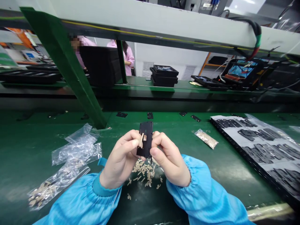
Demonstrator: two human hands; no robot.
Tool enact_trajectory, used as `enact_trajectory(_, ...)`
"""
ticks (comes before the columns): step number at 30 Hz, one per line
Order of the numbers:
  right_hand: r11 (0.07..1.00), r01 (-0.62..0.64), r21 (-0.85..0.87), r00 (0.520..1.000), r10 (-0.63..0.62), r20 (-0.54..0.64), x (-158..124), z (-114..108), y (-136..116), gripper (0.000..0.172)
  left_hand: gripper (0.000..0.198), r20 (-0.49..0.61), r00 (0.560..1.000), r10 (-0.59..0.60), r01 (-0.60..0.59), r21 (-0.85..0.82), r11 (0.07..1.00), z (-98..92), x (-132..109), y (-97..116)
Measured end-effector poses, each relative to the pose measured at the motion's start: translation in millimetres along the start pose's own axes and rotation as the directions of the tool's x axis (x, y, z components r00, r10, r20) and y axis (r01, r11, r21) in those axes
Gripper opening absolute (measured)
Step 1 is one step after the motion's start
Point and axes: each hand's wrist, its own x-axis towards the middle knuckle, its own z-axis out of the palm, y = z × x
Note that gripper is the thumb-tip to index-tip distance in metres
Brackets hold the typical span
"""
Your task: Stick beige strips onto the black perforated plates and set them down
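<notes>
Both hands are raised over the green bench in front of me. My right hand (167, 154) grips the right edge of a thin black plastic plate (147, 147) between thumb and fingers. On the plate's left side, my left hand (125, 153) pinches a small beige strip (141, 139) against the face. Beside that strip a small tan patch shows on the plate. Below the hands lies a loose pile of small beige pieces (146, 172), partly hidden by the fingers and plate.
Clear plastic bags (75, 153) lie at the left, one with beige pieces inside. A small bag of beige pieces (206, 139) lies right, near a black tray (222, 137) of black plates. Small black parts (150, 115) line the back. A green post (70, 68) slants at left.
</notes>
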Motion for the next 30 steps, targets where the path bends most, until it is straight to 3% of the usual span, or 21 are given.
enact_trajectory(5,0.971,0.124,-0.206,0.99,-0.134,-0.034,0.1,0.2,-2.1,0.012,0.015,-0.046,0.996,-0.073,0.07,-0.074,0.995,5.1,-3.5,0.2)
enact_trajectory(11,0.868,0.217,-0.447,0.961,-0.271,-0.06,2.1,-1.3,3.3,0.013,0.013,-0.121,0.987,-0.107,0.092,-0.118,0.989,9.4,-5.4,-0.6)
enact_trajectory(19,0.589,0.32,-0.742,0.863,-0.504,-0.028,4.5,-5.0,14.6,0.022,0.013,-0.192,0.974,-0.118,0.099,-0.106,0.989,11.5,-4.9,-5.0)
enact_trajectory(23,0.467,0.369,-0.804,0.809,-0.588,0.03,6.1,-8.1,18.0,0.023,0.013,-0.184,0.977,-0.112,0.093,-0.113,0.989,12.7,-5.3,-5.0)
enact_trajectory(25,0.485,0.382,-0.787,0.813,-0.582,0.036,7.6,-9.1,18.0,0.024,0.013,-0.174,0.98,-0.095,0.076,-0.112,0.991,12.6,-5.2,-3.9)
enact_trajectory(30,0.724,0.374,-0.58,0.898,-0.439,0.031,10.5,-8.1,14.2,0.036,0.013,-0.1,0.994,0.052,-0.055,-0.022,0.998,6.8,-5.1,-0.8)
